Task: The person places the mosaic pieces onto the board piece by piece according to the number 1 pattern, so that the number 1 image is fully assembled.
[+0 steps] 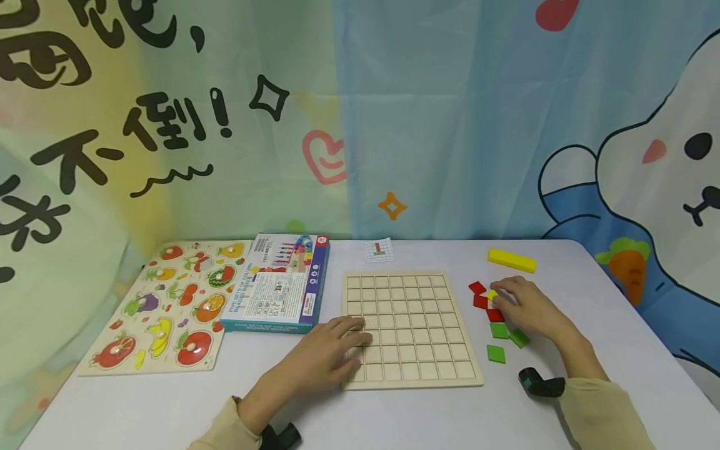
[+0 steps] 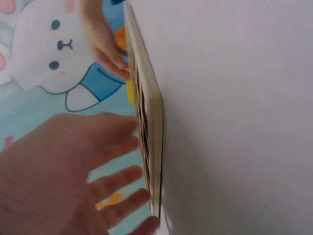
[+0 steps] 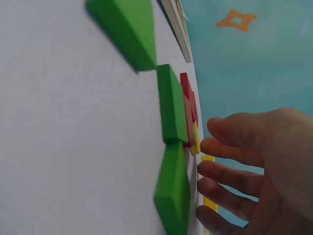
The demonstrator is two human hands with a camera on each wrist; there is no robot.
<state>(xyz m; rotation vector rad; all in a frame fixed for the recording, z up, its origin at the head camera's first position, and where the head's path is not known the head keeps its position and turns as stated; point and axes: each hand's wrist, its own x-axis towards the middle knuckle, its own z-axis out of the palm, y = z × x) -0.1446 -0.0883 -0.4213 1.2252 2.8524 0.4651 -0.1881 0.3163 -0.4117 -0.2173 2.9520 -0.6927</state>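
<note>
A pale wooden grid board (image 1: 410, 328) lies flat on the table. My left hand (image 1: 329, 353) rests at its left side, fingers loosely spread over the edge; the left wrist view shows fingertips along the board's rim (image 2: 154, 132). To the right of the board, my right hand (image 1: 529, 307) hovers by a small yellow star-shaped piece (image 1: 491, 294), thumb and fingers apart in the right wrist view. Red square tiles (image 1: 480, 302) lie around the star. Nearer the front are green square tiles (image 1: 499, 330), one partly beneath the right hand in the head view.
A yellow bar (image 1: 512, 260) lies behind the right hand. A small printed grid card (image 1: 379, 250) is behind the board. On the left, a flat box (image 1: 275, 287) overlaps a fruit puzzle board (image 1: 169, 300). A printed curtain (image 1: 410, 125) hangs along the back edge.
</note>
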